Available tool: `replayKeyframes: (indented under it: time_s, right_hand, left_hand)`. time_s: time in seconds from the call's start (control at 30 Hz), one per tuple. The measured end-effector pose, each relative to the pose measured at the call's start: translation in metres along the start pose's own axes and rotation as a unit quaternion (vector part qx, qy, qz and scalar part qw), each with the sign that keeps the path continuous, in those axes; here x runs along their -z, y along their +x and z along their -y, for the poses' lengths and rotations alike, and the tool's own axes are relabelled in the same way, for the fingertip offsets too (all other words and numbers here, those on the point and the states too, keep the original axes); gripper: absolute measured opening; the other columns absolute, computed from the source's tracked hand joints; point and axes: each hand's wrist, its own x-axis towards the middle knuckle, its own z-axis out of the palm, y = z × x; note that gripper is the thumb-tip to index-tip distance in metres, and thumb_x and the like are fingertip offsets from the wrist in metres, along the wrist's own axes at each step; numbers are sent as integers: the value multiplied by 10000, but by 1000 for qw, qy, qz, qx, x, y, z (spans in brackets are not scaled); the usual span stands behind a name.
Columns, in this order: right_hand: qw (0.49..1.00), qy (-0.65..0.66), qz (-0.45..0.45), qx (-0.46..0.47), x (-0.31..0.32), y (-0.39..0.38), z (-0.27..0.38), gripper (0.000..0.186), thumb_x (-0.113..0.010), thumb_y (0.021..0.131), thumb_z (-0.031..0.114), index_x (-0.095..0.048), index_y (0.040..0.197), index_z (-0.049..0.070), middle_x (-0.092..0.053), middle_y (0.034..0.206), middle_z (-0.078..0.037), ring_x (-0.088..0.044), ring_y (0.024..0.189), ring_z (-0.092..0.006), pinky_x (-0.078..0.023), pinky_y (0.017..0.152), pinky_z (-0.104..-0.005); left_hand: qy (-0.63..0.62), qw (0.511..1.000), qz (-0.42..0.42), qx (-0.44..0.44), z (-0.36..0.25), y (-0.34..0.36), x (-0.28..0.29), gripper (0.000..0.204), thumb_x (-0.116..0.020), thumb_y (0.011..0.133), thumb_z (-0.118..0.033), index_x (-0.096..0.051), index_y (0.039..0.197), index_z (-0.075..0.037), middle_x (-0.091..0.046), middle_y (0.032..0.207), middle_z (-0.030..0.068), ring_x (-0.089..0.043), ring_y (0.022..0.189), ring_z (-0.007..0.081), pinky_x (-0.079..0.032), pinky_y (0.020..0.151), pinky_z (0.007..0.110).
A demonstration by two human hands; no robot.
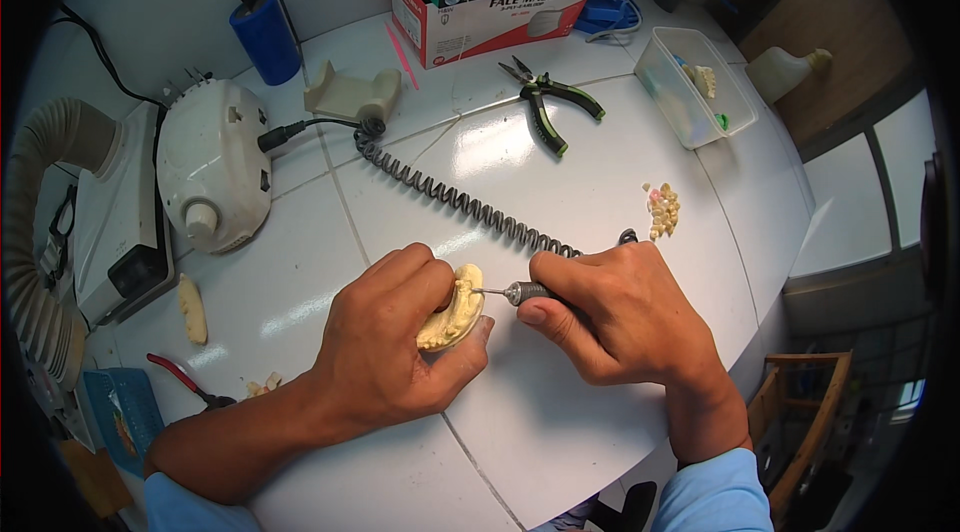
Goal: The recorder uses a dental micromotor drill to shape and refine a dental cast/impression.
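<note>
My left hand (385, 332) is closed around a pale yellow dental cast (451, 322) with a row of modelled teeth. My right hand (620, 317) grips a grey rotary handpiece (525, 294), whose thin metal bit points left and touches or nearly touches the cast's raised ridge. A coiled black cord (460, 200) runs from near my right hand toward the white control box (210, 162) at the left. A small pile of cream pieces (663, 210) lies beyond my right hand.
A ribbed hose (40, 162), blue cylinder (265, 37), beige stand (350, 92), stacked boxes (480, 22), green-handled pliers (545, 102) and plastic container (690, 92) surround the tiled worktop (340, 462). Red-handled cutters (190, 382) and a blue basket (120, 412) lie left; a wooden frame (800, 372) stands right.
</note>
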Motion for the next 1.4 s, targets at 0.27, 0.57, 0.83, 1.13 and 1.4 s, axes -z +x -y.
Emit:
replayKeyframes:
  time_s: [0.27, 0.57, 0.83, 1.13, 1.4]
  right_hand:
    - [1000, 1, -7, -6, -2, -1, -1, 404, -632, 1098, 417, -595, 868, 87, -629, 606, -124, -634, 553, -380, -452, 543, -490]
    - [1000, -4, -13, -15, -2, 0, 0, 396, -632, 1095, 415, -604, 878, 85, -641, 617, -129, -640, 565, -396, -462, 554, -498]
    - [1000, -7, -9, -18, -2, 0, -1, 400, -628, 1096, 422, -604, 882, 85, -644, 620, -128, -643, 569, -394, -456, 555, -500]
    - [1000, 10, -3, -14, -2, 0, 1, 396, -629, 1097, 417, -603, 882, 85, -650, 629, -126, -645, 574, -393, -454, 556, -498]
    - [1000, 1, -8, -23, -2, 1, 1, 395, -622, 1103, 417, -606, 887, 85, -651, 627, -126, -637, 555, -388, -449, 547, -496]
  left_hand:
    - [-2, 1000, -1, 0, 0, 0, -1, 298, -815, 830, -175, -567, 815, -9, -497, 785, 130, -516, 679, 304, -430, 596, 450]
    - [-13, 1000, -7, -15, 3, 0, -2, 290, -800, 843, -155, -550, 807, -13, -492, 797, 103, -462, 635, 231, -371, 568, 391]
    - [-15, 1000, -8, -15, 3, 0, -2, 281, -796, 846, -158, -559, 808, -13, -484, 784, 100, -456, 634, 228, -366, 568, 390]
    - [-19, 1000, -8, -10, 3, 0, -2, 279, -789, 857, -167, -564, 807, -10, -487, 781, 101, -455, 634, 230, -365, 572, 392]
    - [-17, 1000, -1, 4, 1, 0, 0, 300, -814, 841, -174, -567, 802, -8, -492, 771, 129, -496, 656, 294, -411, 584, 445]
